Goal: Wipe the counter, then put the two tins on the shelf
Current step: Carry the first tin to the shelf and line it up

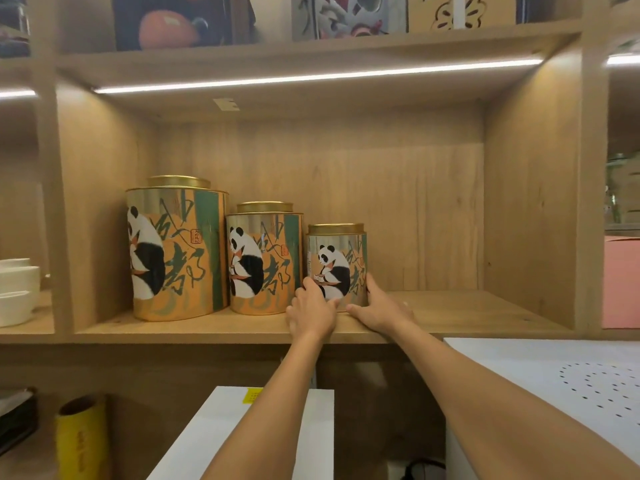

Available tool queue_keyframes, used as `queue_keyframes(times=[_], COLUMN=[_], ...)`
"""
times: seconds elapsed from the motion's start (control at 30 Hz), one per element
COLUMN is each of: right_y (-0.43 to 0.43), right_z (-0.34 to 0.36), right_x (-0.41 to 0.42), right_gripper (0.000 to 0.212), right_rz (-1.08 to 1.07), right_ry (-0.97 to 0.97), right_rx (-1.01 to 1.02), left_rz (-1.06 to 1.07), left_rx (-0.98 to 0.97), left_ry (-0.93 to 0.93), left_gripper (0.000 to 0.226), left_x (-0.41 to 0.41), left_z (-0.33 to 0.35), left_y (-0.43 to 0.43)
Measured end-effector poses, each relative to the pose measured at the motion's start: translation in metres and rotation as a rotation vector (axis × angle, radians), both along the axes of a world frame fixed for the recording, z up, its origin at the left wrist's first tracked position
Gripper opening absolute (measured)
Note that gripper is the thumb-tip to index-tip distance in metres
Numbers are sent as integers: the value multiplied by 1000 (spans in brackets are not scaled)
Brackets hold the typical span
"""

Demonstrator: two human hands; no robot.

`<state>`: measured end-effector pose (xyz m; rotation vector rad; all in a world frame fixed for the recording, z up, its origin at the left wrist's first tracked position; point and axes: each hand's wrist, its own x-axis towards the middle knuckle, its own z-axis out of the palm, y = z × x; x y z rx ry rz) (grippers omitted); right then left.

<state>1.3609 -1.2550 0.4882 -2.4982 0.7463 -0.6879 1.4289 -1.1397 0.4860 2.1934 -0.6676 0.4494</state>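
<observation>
Three panda-printed tins with gold lids stand in a row on the wooden shelf [467, 310]. The large tin [176, 249] is at the left, the medium tin [265, 259] beside it, and the small tin [337, 258] at the right. My left hand [311, 311] presses the small tin's lower left side. My right hand [379, 310] wraps its lower right side. Both hands grip the small tin, which stands upright on the shelf board near the front edge.
White bowls [17, 289] are stacked in the compartment to the left. A pink box [621, 282] sits in the right compartment. Below are a white box [242, 434], a yellow roll [81, 434] and a white perforated surface [571, 382]. Wooden dividers flank the tins' compartment.
</observation>
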Motion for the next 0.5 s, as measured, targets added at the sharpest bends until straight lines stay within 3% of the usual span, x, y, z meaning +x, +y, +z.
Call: queue_keyframes(times=[0.2,0.37,0.5], right_y=[0,1,12], right_z=[0,0,-3], right_x=[3,1,-20], right_gripper=[94,86,53], right_rz=[-44,-48,-31], right_ry=[44,-56,22], right_rx=[-24,18,-24], left_rz=[24,48,-21], left_rx=[14,33,150], left_ry=[-10,27,87], left_gripper=[57,64,61], left_x=[-1,1,-3], left_z=[-1,-2,2], left_y=[-3,-7,11])
